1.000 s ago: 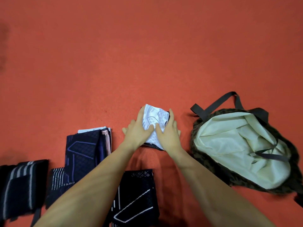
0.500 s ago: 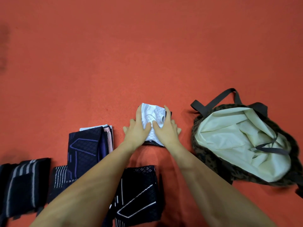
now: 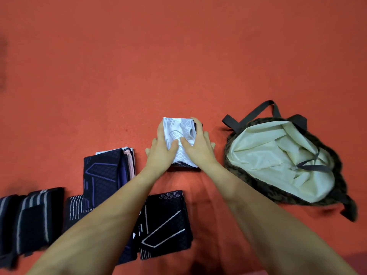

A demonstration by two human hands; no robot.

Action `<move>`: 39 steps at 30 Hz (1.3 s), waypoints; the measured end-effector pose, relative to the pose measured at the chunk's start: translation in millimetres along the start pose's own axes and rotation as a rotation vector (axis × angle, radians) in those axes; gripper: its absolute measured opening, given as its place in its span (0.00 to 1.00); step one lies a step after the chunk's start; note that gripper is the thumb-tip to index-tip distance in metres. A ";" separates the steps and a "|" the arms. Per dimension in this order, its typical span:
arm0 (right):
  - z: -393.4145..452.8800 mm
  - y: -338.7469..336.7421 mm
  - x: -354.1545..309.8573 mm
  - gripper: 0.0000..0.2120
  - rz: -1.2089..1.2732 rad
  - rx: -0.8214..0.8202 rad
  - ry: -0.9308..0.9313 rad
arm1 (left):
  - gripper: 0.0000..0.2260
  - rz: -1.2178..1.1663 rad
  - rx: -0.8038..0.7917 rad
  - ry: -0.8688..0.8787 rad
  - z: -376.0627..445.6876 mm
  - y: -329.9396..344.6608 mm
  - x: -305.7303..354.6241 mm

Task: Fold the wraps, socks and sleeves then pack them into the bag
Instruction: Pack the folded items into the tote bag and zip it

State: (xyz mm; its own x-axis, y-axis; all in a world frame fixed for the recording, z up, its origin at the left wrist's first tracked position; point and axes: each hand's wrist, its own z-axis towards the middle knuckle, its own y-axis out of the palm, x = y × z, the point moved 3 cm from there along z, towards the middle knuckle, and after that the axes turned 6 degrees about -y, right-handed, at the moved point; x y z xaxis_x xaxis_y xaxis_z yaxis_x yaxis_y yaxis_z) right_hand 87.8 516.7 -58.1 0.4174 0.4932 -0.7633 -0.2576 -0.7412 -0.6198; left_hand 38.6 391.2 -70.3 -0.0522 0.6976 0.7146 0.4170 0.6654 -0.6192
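Seen from above, a person's two bare forearms reach forward over a red surface [image 3: 178,56]. At the centre, both hands grip a small folded white patterned piece [image 3: 179,138], which lies on top of a dark piece whose edge shows beneath it. The left hand [image 3: 161,153] holds its nine o'clock side, fingers along the edge and thumb laid on top. The right hand [image 3: 199,149] holds its three o'clock side, fingers curled round the far edge, thumb pressing on top. The two thumbs nearly meet in the middle.

At three o'clock from the hands, just beside them, lies an open bag [image 3: 278,161] with a dark mottled outside, pale cream lining and grey straps, its mouth facing up.

At nine o'clock from the hands sits a folded navy piece with purple lines [image 3: 103,175], with pink and white layers showing at its edge. At six o'clock, between the forearms, lies a folded black piece with white lines [image 3: 166,223]. At the far eight o'clock edge lie dark striped pieces [image 3: 31,217].
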 end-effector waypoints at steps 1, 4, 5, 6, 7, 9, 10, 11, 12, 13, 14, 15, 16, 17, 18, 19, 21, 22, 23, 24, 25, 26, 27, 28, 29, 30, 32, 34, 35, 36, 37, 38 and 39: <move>-3.4 -11.9 -4.7 0.29 -0.016 0.009 -0.013 | 0.29 -0.004 0.014 0.012 -4.9 -1.3 9.6; -10.4 -50.1 -13.6 0.29 -0.056 0.049 -0.049 | 0.31 -0.049 0.027 0.039 -18.3 -1.7 43.0; -12.6 -63.0 -14.2 0.29 -0.065 0.064 -0.050 | 0.31 -0.057 0.025 0.044 -22.9 0.4 54.2; -15.0 -76.0 -13.6 0.30 -0.071 0.079 -0.050 | 0.32 -0.062 0.027 0.056 -28.1 3.5 65.9; -17.4 -89.1 -11.8 0.30 -0.073 0.091 -0.053 | 0.32 -0.065 0.031 0.070 -33.5 7.9 77.7; -22.5 -117.3 -4.4 0.30 -0.081 0.107 -0.057 | 0.32 -0.062 0.042 0.096 -44.0 19.3 102.5; -24.2 -132.1 1.7 0.30 -0.081 0.111 -0.060 | 0.33 -0.063 0.051 0.101 -48.1 27.3 113.9; -25.4 -147.2 8.9 0.30 -0.077 0.112 -0.063 | 0.33 -0.067 0.058 0.099 -52.1 36.7 125.2; -26.4 -162.1 17.7 0.29 -0.070 0.111 -0.072 | 0.33 -0.072 0.053 0.094 -56.3 48.4 135.8; -27.4 -177.1 27.4 0.28 -0.067 0.110 -0.093 | 0.32 -0.080 0.045 0.089 -61.6 61.0 147.1; -27.9 -192.2 37.1 0.28 -0.072 0.107 -0.112 | 0.32 -0.091 0.045 0.090 -66.8 74.7 158.7; -28.2 -205.6 47.4 0.28 -0.082 0.100 -0.120 | 0.31 -0.101 0.048 0.094 -71.8 88.9 168.7; -29.2 -217.8 57.2 0.28 -0.095 0.086 -0.117 | 0.30 -0.109 0.053 0.090 -77.0 102.9 177.2; -30.1 -227.9 67.6 0.28 -0.111 0.066 -0.111 | 0.30 -0.120 0.065 0.078 -82.7 115.7 183.9; -31.1 -236.0 77.2 0.29 -0.128 0.049 -0.117 | 0.29 -0.136 0.080 0.064 -86.2 129.2 186.7; -31.3 -241.6 86.9 0.29 -0.151 0.029 -0.130 | 0.29 -0.158 0.099 0.054 -90.4 141.1 188.4; -29.8 -247.1 103.7 0.29 -0.187 -0.021 -0.147 | 0.30 -0.229 0.119 0.044 -96.5 162.6 185.8; -28.6 -247.0 111.4 0.30 -0.190 -0.046 -0.149 | 0.30 -0.268 0.123 0.039 -98.3 171.8 182.6; -27.6 -245.7 117.8 0.30 -0.180 -0.067 -0.160 | 0.31 -0.297 0.122 0.025 -100.7 178.1 179.9; -26.6 -243.4 122.5 0.31 -0.168 -0.087 -0.177 | 0.31 -0.322 0.120 0.009 -101.8 182.4 176.6; -25.3 -240.1 127.0 0.31 -0.165 -0.105 -0.195 | 0.32 -0.339 0.116 -0.004 -102.5 185.8 172.8; -25.0 -235.8 130.6 0.31 -0.175 -0.127 -0.203 | 0.32 -0.355 0.114 -0.006 -103.7 188.0 168.5; -24.0 -230.7 135.0 0.31 -0.188 -0.155 -0.196 | 0.32 -0.349 0.111 -0.004 -105.0 189.6 164.3; -22.9 -225.8 139.2 0.31 -0.181 -0.178 -0.185 | 0.32 -0.317 0.104 -0.010 -104.8 192.0 158.7; -21.8 -220.7 143.3 0.31 -0.156 -0.198 -0.172 | 0.31 -0.250 0.096 -0.029 -104.6 193.4 154.4; -20.9 -216.6 147.0 0.31 -0.137 -0.216 -0.158 | 0.30 -0.150 0.097 -0.053 -102.2 194.5 148.6; -19.5 -209.1 155.6 0.30 -0.172 -0.245 -0.138 | 0.28 0.126 0.130 -0.095 -99.1 194.1 141.4; -20.1 -203.8 163.7 0.31 -0.221 -0.268 -0.108 | 0.31 0.283 0.207 -0.124 -97.2 189.7 139.6; -20.9 -202.3 166.6 0.31 -0.218 -0.261 -0.097 | 0.27 0.289 0.256 -0.155 -96.8 185.8 137.5; -22.1 -201.5 167.2 0.31 -0.214 -0.253 -0.095 | 0.22 0.304 0.286 -0.191 -95.3 183.3 132.5; -22.4 -200.9 166.9 0.31 -0.209 -0.251 -0.102 | 0.18 0.332 0.268 -0.239 -94.2 181.9 127.3; -22.2 -200.8 165.3 0.31 -0.194 -0.261 -0.106 | 0.17 0.358 0.214 -0.293 -92.8 181.8 121.8; -21.4 -200.8 163.7 0.31 -0.153 -0.278 -0.108 | 0.19 0.368 0.140 -0.332 -92.4 182.0 117.7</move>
State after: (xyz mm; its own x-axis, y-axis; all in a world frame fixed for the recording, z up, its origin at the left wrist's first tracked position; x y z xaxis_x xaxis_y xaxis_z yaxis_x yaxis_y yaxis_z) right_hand 226.5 736.5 -54.7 0.3345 0.6429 -0.6891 0.0545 -0.7432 -0.6669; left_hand 192.2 569.9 -68.8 -0.2192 0.9240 0.3133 0.3374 0.3731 -0.8643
